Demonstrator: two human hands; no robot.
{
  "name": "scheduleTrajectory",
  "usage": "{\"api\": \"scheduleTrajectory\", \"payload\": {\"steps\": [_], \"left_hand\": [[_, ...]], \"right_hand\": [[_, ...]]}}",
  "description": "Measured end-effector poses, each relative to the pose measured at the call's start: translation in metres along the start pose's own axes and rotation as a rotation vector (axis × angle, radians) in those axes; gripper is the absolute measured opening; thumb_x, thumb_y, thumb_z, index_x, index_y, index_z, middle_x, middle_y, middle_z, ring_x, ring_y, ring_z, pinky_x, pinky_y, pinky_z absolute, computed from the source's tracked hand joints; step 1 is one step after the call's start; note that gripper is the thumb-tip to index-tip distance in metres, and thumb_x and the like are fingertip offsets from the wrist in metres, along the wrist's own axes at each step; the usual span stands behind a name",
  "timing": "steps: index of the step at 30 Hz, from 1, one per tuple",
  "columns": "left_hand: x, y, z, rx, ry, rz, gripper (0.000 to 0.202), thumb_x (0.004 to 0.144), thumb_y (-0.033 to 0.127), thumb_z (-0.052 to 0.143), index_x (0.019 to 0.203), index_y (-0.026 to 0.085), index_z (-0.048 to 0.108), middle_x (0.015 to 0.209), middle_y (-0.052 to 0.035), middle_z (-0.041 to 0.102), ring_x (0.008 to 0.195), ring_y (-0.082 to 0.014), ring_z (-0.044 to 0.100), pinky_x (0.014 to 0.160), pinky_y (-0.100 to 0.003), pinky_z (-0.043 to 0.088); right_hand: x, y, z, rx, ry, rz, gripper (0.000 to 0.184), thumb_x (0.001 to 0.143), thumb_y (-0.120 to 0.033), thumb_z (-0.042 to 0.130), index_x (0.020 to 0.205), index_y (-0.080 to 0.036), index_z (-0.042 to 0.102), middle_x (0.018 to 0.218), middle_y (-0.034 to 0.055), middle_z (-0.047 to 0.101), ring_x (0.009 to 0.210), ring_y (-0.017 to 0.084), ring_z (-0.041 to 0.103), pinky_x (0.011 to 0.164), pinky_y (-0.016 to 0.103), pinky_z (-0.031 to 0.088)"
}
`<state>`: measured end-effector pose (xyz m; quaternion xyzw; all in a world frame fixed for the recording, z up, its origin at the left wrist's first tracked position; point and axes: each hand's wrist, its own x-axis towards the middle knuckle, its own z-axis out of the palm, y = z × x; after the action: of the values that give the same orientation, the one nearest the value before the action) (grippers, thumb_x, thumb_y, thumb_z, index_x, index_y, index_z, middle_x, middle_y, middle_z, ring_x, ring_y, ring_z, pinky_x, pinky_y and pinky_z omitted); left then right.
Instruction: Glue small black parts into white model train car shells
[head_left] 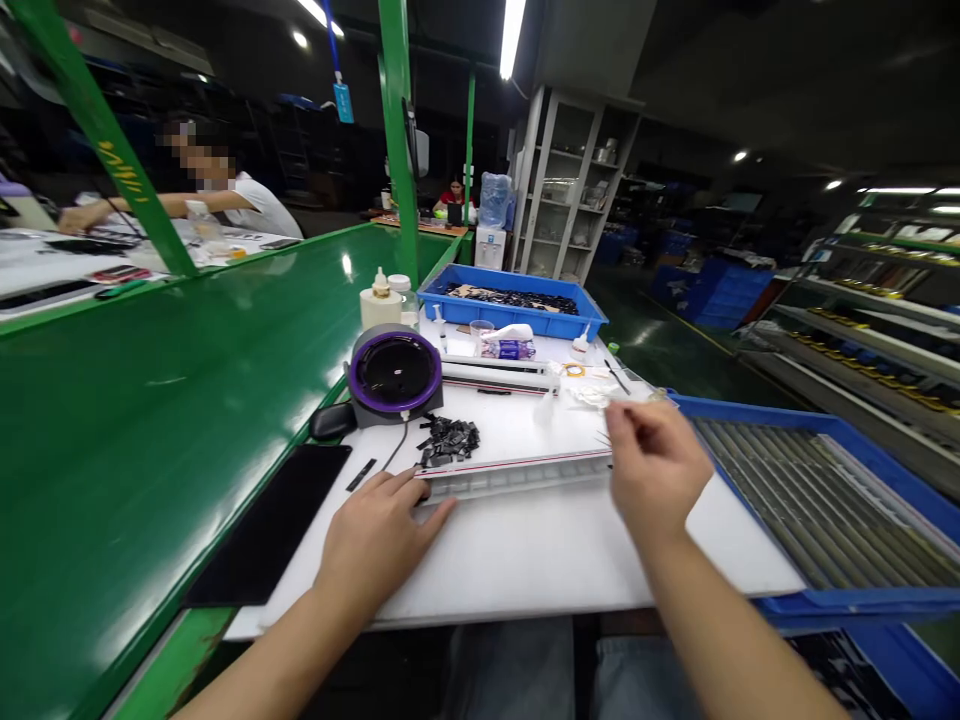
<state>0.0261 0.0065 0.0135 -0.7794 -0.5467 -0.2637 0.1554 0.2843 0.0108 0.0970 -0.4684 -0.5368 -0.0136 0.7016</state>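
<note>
A long, narrow white-and-grey rail (517,476) with a thin red line along its far edge lies across the white work board. Its left end sits between the thumb and fingers of my left hand (379,535). Over the rail's right end is my right hand (654,460), closed in a pinch; thin pointed tips show faintly beside the fingers, too blurred to name. Just beyond the rail is a pile of small black pieces (450,440), with one longer black strip (361,474) apart from it on the left.
A round purple-rimmed fan (397,370) stands at the board's left, near a black mat (274,520). Behind are more rails (499,375), bottles (381,305) and a blue tray (517,318) of black parts. On the right, another blue tray (750,408) holds long rails. A co-worker (255,200) sits left.
</note>
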Motion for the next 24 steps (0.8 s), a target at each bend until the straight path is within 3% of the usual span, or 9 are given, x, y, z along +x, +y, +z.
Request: {"api": "scheduleTrajectory", "payload": {"steps": [2, 5, 9, 14, 18, 22, 24], "left_hand": [[0.000, -0.001, 0.001, 0.003, 0.010, 0.007, 0.036, 0.087, 0.052, 0.053, 0.073, 0.021, 0.066, 0.086, -0.0070, 0.072, 0.084, -0.0251, 0.064, 0.075, -0.037, 0.049], [0.000, -0.003, 0.001, 0.003, 0.017, 0.021, 0.038, 0.088, 0.053, 0.052, 0.074, 0.021, 0.067, 0.087, -0.0072, 0.072, 0.084, -0.0253, 0.064, 0.077, -0.037, 0.049], [0.001, -0.005, 0.002, 0.007, -0.003, 0.021, 0.039, 0.088, 0.053, 0.051, 0.076, 0.021, 0.068, 0.089, -0.0079, 0.073, 0.086, -0.0257, 0.065, 0.077, -0.037, 0.049], [0.001, -0.006, 0.005, 0.000, -0.003, 0.019, 0.038, 0.087, 0.054, 0.051, 0.078, 0.021, 0.069, 0.092, -0.0077, 0.073, 0.089, -0.0265, 0.065, 0.078, -0.037, 0.050], [0.000, -0.008, 0.005, -0.004, 0.001, 0.019, 0.039, 0.088, 0.054, 0.051, 0.076, 0.021, 0.069, 0.091, -0.0079, 0.073, 0.087, -0.0266, 0.065, 0.077, -0.037, 0.050], [0.001, -0.009, 0.004, -0.027, -0.021, 0.036, 0.039, 0.089, 0.053, 0.050, 0.078, 0.021, 0.069, 0.090, -0.0079, 0.073, 0.087, -0.0265, 0.065, 0.077, -0.038, 0.049], [0.002, -0.009, 0.005, -0.038, -0.030, 0.038, 0.038, 0.089, 0.052, 0.050, 0.078, 0.021, 0.069, 0.087, -0.0069, 0.073, 0.085, -0.0263, 0.065, 0.077, -0.038, 0.049]], "right_hand": [[0.044, 0.040, -0.025, -0.199, 0.017, -0.066, 0.015, 0.082, -0.034, 0.067, 0.083, -0.019, 0.073, 0.076, 0.0027, 0.063, 0.068, 0.015, 0.054, 0.066, 0.029, 0.043], [0.094, 0.104, -0.057, -0.352, 0.125, 0.077, 0.026, 0.079, -0.039, 0.068, 0.085, -0.014, 0.074, 0.071, 0.0040, 0.064, 0.065, 0.016, 0.054, 0.064, 0.030, 0.043], [0.116, 0.156, -0.078, -0.433, 0.140, 0.228, 0.031, 0.075, -0.042, 0.069, 0.084, -0.012, 0.074, 0.068, 0.0048, 0.065, 0.061, 0.016, 0.054, 0.065, 0.032, 0.043], [0.117, 0.176, -0.073, -0.459, 0.111, 0.246, 0.041, 0.077, -0.047, 0.064, 0.090, -0.011, 0.074, 0.074, 0.0087, 0.068, 0.067, 0.020, 0.057, 0.071, 0.034, 0.043], [0.117, 0.186, -0.066, -0.479, -0.038, 0.316, 0.040, 0.069, -0.046, 0.068, 0.086, -0.010, 0.074, 0.066, 0.0079, 0.066, 0.063, 0.021, 0.057, 0.068, 0.035, 0.043], [0.085, 0.170, -0.071, -0.451, -0.169, 0.323, 0.048, 0.072, -0.047, 0.065, 0.102, -0.010, 0.070, 0.067, 0.0035, 0.060, 0.061, 0.019, 0.054, 0.063, 0.034, 0.043], [0.058, 0.152, -0.078, -0.408, -0.260, 0.262, 0.041, 0.077, -0.045, 0.060, 0.105, -0.016, 0.069, 0.074, 0.0027, 0.059, 0.064, 0.017, 0.054, 0.064, 0.032, 0.045]]}}
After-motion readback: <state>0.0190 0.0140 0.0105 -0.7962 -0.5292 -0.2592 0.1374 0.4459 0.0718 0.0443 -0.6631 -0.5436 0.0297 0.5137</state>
